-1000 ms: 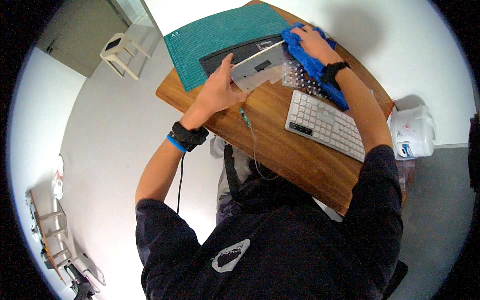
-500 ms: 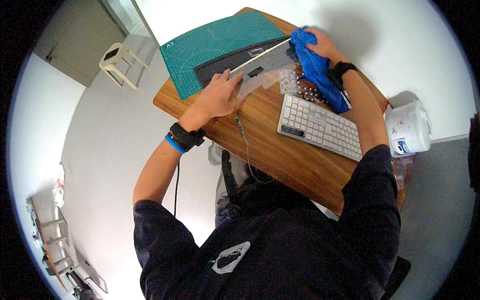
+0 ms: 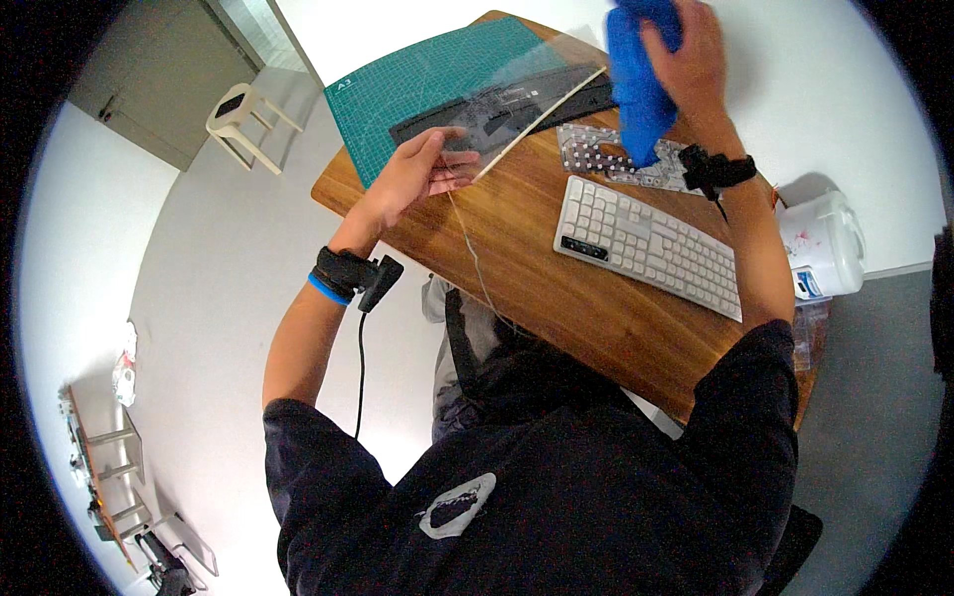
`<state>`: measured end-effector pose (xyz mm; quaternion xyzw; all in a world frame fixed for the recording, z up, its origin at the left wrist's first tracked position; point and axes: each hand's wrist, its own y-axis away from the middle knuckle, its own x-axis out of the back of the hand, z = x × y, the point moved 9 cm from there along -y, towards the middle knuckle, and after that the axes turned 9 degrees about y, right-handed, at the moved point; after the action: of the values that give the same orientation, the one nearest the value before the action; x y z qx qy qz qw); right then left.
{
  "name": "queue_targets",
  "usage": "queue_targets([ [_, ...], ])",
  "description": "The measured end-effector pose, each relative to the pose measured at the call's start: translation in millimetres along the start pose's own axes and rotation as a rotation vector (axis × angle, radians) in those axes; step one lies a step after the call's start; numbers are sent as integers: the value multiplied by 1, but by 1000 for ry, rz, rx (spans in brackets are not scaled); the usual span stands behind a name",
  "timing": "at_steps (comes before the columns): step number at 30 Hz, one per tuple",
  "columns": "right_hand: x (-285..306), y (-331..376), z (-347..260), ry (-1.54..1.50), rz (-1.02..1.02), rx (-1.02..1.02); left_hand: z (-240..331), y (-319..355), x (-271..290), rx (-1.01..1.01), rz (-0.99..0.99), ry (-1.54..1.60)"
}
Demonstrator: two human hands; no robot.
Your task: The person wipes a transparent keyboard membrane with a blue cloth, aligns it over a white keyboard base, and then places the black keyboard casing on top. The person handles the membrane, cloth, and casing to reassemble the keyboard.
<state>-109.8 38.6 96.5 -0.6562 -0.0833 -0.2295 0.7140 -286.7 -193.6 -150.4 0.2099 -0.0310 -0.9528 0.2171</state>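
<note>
My left hand (image 3: 422, 179) grips the near end of a clear plastic sheet (image 3: 532, 74), tilted up on its pale straight edge over a dark flat panel (image 3: 576, 99). In my right hand (image 3: 696, 65) a blue cloth (image 3: 641, 89) is bunched, its lower end hanging down. The cloth is off the table at the far right, beside the sheet's far end. Below the cloth's tip lies a see-through layer with rows of small pale domes (image 3: 586, 149). A white keyboard top with keys (image 3: 651, 243) rests nearer to me.
A green cutting mat (image 3: 427, 79) lies under the dark panel at the table's far left. A thin cable (image 3: 477, 263) droops over the near edge of the wooden table (image 3: 517, 248). A white lidded bucket (image 3: 825, 243) stands off the right edge. A cream stool (image 3: 243, 119) is on the floor.
My right hand has raised the blue cloth up and to the right, off the domed layer. My left hand has tipped the clear sheet up from the dark panel, and its palm has turned upward.
</note>
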Motion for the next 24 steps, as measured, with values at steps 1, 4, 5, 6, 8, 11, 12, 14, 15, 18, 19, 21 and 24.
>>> queue_targets([
  [1,-10,-1,-21,-38,-177,15,-2,3,0,26,-17,81],
  [4,-55,34,-81,-37,-555,216,2,6,-10,36,-56,225],
  [5,-66,50,-107,-168,-576,270,1,6,-11,55,-50,213],
  [6,-74,65,-133,-300,-593,321,1,7,-12,76,-44,199],
  [8,-86,93,-175,-492,-655,365,7,11,-10,122,-1,93],
  [11,-100,105,-186,-438,-687,286,5,18,-6,107,69,115],
  [12,-107,105,-180,-421,-682,289,2,20,-7,103,31,158],
  [14,-125,105,-160,-297,-706,229,2,29,1,98,-43,243],
  [15,-139,108,-141,-271,-724,154,6,32,-1,98,-122,198],
  [18,-184,123,-69,-71,-879,-41,11,38,-5,99,-147,183],
  [19,-198,130,-42,-26,-901,-78,15,40,-9,94,-143,182],
  [21,-226,150,16,73,-944,-142,21,44,-14,88,-137,177],
  [24,-261,171,91,137,-1007,-248,24,47,-9,95,-132,171],
])
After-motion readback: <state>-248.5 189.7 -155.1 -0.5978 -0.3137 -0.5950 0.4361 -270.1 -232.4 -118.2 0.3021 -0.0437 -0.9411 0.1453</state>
